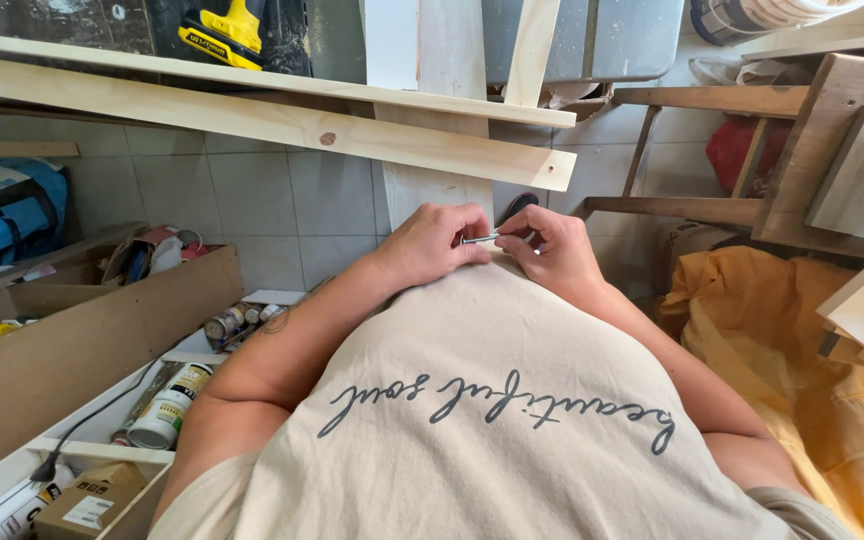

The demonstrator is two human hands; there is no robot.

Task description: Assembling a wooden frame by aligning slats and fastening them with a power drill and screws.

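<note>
From the head view I see my left hand (432, 243) and right hand (549, 250) pinched together on a small metal screw (480, 239) held between them, above the shirt hem. Beyond lie wooden planks (272, 120); a yellow drill (224, 32) sits farther off.

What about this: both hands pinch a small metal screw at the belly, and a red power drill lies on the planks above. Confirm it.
Not quite: the power drill is yellow and black, not red. The head view shows it. The rest holds: left hand and right hand pinch the small metal screw, with the planks above.
</note>
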